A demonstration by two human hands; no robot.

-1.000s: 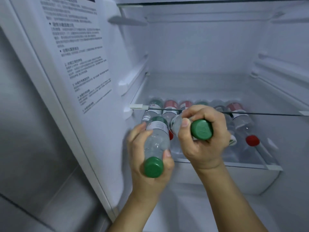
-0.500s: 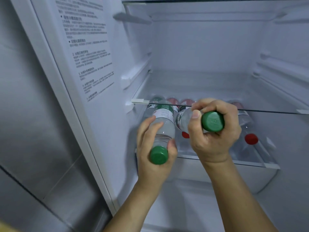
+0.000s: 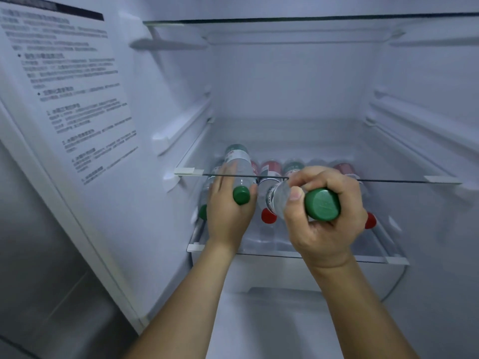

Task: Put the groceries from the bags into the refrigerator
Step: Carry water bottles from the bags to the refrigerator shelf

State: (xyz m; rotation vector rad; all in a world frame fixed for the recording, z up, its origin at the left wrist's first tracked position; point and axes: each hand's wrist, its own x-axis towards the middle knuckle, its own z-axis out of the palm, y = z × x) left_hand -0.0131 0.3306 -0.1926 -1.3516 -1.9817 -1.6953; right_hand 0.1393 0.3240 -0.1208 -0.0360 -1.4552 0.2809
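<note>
Both hands grasp clear water bottles with green caps. I see my left hand (image 3: 229, 213) curled round the left bottle (image 3: 239, 164), which lies at the front edge of the glass shelf (image 3: 388, 180), cap toward me. My right hand (image 3: 324, 216) clenches the second bottle (image 3: 278, 195) just beside it. Below, red- and green-capped bottles (image 3: 269, 168) lie in a row on the lower shelf (image 3: 337, 256).
</note>
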